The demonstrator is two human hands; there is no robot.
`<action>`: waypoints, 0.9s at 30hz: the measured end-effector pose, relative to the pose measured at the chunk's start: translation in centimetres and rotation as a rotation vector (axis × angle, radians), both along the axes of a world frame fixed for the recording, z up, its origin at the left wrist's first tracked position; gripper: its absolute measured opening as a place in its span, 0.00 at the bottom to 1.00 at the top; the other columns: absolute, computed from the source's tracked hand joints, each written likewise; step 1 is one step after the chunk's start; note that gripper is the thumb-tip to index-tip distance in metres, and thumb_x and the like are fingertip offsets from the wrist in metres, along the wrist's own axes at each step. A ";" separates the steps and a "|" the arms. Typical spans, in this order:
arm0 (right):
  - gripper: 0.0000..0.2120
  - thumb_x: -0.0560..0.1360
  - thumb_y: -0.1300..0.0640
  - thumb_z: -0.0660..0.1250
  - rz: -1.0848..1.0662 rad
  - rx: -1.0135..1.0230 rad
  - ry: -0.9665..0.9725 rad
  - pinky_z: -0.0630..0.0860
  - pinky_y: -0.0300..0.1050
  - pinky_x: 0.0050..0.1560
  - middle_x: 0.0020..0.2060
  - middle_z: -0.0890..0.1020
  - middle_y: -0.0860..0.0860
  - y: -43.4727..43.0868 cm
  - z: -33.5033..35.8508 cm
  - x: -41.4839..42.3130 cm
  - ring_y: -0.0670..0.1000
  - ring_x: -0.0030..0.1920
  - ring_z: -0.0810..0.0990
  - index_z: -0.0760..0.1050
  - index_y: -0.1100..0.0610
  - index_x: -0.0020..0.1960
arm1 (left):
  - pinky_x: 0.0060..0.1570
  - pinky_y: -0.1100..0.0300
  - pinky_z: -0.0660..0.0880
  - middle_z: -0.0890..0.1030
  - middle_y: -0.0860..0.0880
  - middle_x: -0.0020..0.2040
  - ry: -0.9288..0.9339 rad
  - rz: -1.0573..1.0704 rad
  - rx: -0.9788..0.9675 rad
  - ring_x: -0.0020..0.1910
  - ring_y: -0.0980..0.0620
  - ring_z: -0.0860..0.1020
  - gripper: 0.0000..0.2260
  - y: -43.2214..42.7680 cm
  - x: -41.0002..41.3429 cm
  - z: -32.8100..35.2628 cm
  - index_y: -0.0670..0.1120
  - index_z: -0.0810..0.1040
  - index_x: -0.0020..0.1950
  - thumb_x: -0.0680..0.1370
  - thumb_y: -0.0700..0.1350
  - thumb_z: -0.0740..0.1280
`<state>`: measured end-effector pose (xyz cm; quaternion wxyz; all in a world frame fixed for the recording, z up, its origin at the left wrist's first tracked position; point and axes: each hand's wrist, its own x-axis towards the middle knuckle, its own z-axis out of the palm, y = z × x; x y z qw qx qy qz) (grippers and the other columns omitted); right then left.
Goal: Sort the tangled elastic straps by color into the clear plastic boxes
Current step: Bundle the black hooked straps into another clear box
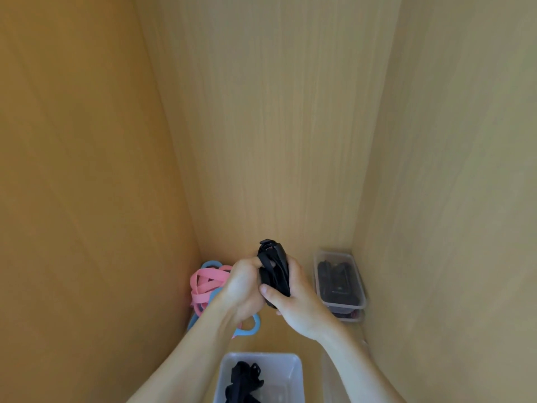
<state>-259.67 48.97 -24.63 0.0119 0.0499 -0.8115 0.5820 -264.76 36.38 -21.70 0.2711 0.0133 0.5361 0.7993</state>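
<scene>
Pale wood panels (276, 126) close in a narrow cabinet. Low in it a black bundle (274, 267) of strap is held above the floor (286, 337), with a plastic buckle at its top. The left hand (242, 287) curls its fingers into the upper part. The right hand (295, 305) wraps the lower part with its thumb across the front, so each grip is clamped on the bundle. Just left, pink straps (207, 283) and blue straps (252, 328) lie tangled on the floor against the side panel, partly behind the left forearm. In the right back corner a corner box (359, 286) holds dark straps. It sits on a lower box (356, 317) whose contents I cannot make out. Closest to the camera, a near box (229, 370) holds black straps. The likely trouble is a loop slipping out of either grip as the bundle goes down and catching a box rim or the buckle. Pulling hard on a knot would probably tighten it. The floor is the same smooth light wood as the walls, and the space is cramped, so elbows have little room.
</scene>
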 end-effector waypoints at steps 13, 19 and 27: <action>0.15 0.74 0.53 0.63 -0.197 -0.090 -0.089 0.76 0.33 0.39 0.44 0.82 0.44 -0.3 -3.9 0.2 0.39 0.40 0.80 0.72 0.38 0.58 | 0.48 0.51 0.77 0.81 0.43 0.44 0.152 0.034 -0.230 0.50 0.43 0.81 0.19 0.9 -0.5 -4.2 0.37 0.74 0.56 0.65 0.37 0.66; 0.10 0.73 0.51 0.64 -0.234 -0.122 -0.145 0.72 0.37 0.35 0.35 0.79 0.44 -0.9 -6.6 1.8 0.40 0.33 0.75 0.74 0.43 0.53 | 0.49 0.52 0.74 0.81 0.49 0.45 0.242 -0.077 -0.432 0.49 0.46 0.80 0.25 -0.5 0.0 -7.0 0.45 0.76 0.55 0.58 0.48 0.70; 0.13 0.70 0.48 0.63 -0.280 -0.042 -0.303 0.72 0.44 0.36 0.36 0.79 0.47 -2.6 -7.8 4.3 0.45 0.33 0.76 0.73 0.46 0.54 | 0.51 0.62 0.70 0.77 0.55 0.52 0.343 -0.185 -0.562 0.54 0.54 0.76 0.23 -3.8 2.6 -9.4 0.50 0.72 0.59 0.65 0.46 0.68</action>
